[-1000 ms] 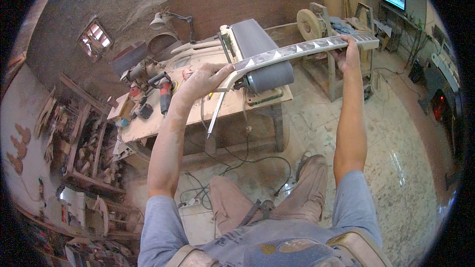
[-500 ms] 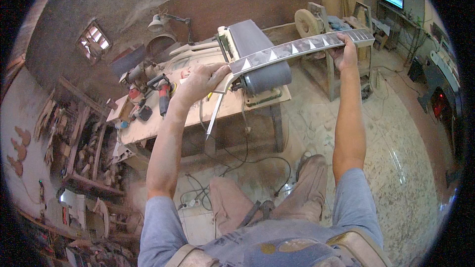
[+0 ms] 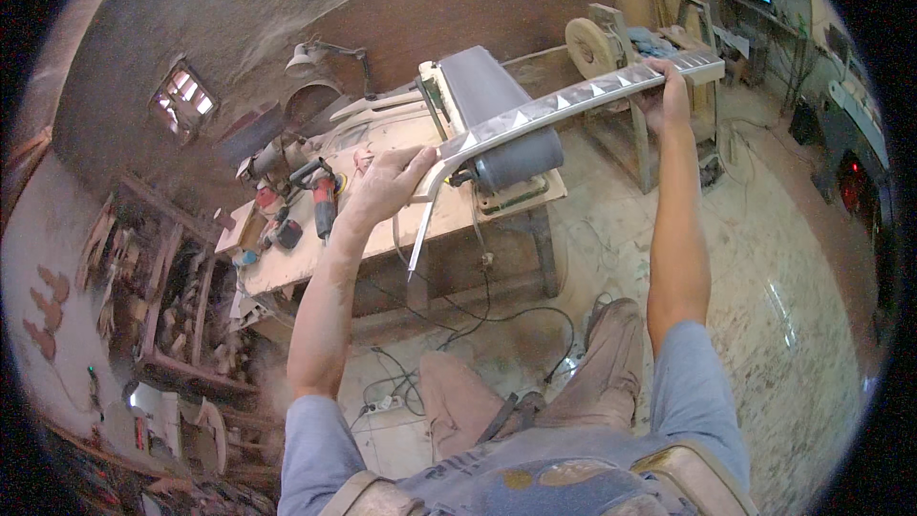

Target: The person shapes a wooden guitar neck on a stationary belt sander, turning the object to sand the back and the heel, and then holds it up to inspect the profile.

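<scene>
Pale wood is what I have in both hands: a long unfinished guitar neck with a dark fretboard and triangular light inlays (image 3: 564,105), held level across the grey belt of a bench sander (image 3: 501,105). My left hand (image 3: 392,186) has its fingers (image 3: 413,161) wrapped shut around the curved heel end, where a thin pale strip hangs down toward the floor. My right hand (image 3: 666,96) is closed on the neck just short of the headstock, arm stretched out straight. The sander stands on a dusty wooden table (image 3: 306,263), with a red and black power tool (image 3: 325,205) and small clutter lying well to the left of the belt.

I judge the step to be dressing the back of the neck on the belt. To do it well I would keep both grips equally firm, hold the piece flat rather than rocked, press lightly, and keep it travelling so no flat spot is cut. Knuckles should stay clear of the belt edge. Cables (image 3: 458,325) trail on the floor by my feet, so I would not shift my stance.
</scene>
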A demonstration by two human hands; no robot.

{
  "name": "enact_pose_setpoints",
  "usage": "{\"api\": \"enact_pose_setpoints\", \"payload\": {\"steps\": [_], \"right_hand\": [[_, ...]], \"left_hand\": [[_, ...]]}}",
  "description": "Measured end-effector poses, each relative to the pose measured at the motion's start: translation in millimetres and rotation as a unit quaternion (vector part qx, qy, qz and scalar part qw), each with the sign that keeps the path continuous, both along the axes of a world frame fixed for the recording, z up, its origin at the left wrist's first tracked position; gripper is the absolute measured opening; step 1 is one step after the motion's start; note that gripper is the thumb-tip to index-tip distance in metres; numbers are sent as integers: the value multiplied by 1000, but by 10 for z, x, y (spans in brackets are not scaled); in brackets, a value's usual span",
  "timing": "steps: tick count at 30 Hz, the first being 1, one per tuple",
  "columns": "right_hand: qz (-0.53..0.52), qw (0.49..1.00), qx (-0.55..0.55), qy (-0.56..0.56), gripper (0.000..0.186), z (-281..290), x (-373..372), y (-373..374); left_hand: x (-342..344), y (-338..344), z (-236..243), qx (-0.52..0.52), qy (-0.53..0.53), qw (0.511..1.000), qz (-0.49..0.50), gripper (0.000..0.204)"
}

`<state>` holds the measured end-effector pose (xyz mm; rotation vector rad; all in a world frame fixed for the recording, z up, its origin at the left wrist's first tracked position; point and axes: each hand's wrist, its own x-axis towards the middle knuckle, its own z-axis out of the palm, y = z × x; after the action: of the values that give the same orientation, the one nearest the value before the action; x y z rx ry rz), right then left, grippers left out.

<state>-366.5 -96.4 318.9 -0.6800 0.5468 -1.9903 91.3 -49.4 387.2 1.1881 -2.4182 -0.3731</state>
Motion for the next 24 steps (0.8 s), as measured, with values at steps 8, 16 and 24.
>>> {"api": "enact_pose_setpoints", "payload": {"steps": [8,16,24], "right_hand": [[-62,981,-122,135,54,679,768,1145],[-241,944,31,225,61,638,295,964],[-249,948,67,186,55,531,391,1146]], "left_hand": [[465,359,-381,601,379,700,-72,75],[502,703,-423,485,420,752,-155,84],[651,819,-406,471,360,791,-150,61]]}}
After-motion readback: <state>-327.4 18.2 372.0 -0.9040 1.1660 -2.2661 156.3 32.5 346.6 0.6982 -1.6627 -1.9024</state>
